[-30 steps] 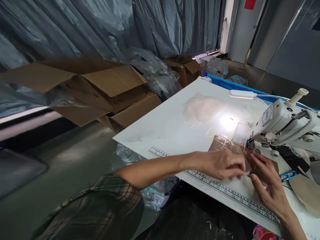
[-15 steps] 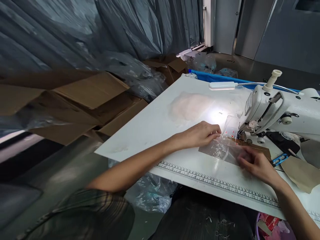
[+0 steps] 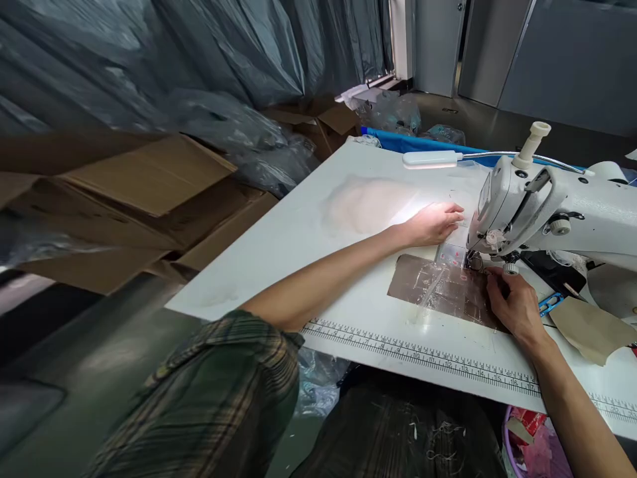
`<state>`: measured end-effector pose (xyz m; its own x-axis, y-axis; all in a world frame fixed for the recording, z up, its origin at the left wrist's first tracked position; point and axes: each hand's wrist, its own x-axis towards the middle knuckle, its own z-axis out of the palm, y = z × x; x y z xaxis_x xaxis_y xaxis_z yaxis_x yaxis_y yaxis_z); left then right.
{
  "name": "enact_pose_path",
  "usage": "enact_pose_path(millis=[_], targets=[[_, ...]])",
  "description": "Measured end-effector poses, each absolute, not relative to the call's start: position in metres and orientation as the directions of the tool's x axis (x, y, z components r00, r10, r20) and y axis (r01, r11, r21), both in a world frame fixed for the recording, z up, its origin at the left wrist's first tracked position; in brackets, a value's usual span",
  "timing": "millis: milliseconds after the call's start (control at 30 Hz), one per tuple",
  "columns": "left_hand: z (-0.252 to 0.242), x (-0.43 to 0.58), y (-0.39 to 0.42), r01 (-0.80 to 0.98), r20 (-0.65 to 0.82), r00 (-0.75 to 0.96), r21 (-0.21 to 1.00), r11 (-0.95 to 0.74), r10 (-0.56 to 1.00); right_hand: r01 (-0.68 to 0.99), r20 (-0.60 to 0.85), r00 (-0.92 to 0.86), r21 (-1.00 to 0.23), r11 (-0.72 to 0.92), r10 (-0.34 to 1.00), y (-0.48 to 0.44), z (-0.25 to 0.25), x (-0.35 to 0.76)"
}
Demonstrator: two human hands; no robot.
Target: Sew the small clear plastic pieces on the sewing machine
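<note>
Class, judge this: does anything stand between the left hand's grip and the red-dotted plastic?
Nothing visible does: the left hand's grip is beside the red-dotted plastic. The sewing machine stands to their right.

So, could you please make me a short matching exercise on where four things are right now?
Column one
1. left hand
2. right hand
3. printed ruler
4. purple-rimmed container

Column two
A. at the right end of the brown sheet
B. below the table
C. brightly lit, left of the white sewing machine
D. along the table's near edge

Pairs: 1-C, 2-A, 3-D, 4-B.
</note>
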<state>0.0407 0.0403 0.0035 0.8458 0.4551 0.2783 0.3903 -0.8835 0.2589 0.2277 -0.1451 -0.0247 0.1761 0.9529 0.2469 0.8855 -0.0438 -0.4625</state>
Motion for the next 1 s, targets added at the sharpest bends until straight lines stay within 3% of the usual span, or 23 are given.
enact_pose_path(millis=[67, 167, 233, 367, 533, 700, 1000], targets=[[0.008, 0.032, 0.028, 0.303, 0.315, 0.857, 0.332, -0.893, 0.408, 0.883, 0.254, 0.176, -0.468, -0.039, 0.951, -0.145, -0.024, 0.227], [0.011, 0.023, 0.006, 0.026, 0.316, 0.922, 0.525, -0.851, 0.223, 0.883, 0.254, 0.177, -0.469, -0.039, 0.951, -0.145, -0.024, 0.225], [0.009, 0.023, -0.004, -0.053, 0.278, 0.952, 0.569, -0.82, 0.131, 0.882, 0.256, 0.18, -0.47, -0.041, 0.95, -0.145, -0.025, 0.224], [-0.002, 0.03, -0.009, -0.025, 0.217, 0.972, 0.468, -0.884, 0.087, 0.877, 0.261, 0.162, -0.48, -0.018, 0.952, -0.146, -0.024, 0.224], [-0.004, 0.03, -0.009, -0.01, 0.27, 0.956, 0.415, -0.91, 0.112, 0.863, 0.294, 0.138, -0.505, 0.031, 0.946, -0.146, -0.025, 0.227], [0.007, 0.019, -0.026, -0.056, 0.246, 0.967, 0.451, -0.891, 0.063, 0.847, 0.305, 0.098, -0.525, 0.081, 0.947, -0.147, -0.025, 0.23], [0.016, 0.002, -0.037, 0.019, 0.185, 0.967, 0.63, -0.776, 0.173, 0.859, 0.37, 0.044, -0.488, 0.154, 0.928, -0.152, -0.027, 0.225]])
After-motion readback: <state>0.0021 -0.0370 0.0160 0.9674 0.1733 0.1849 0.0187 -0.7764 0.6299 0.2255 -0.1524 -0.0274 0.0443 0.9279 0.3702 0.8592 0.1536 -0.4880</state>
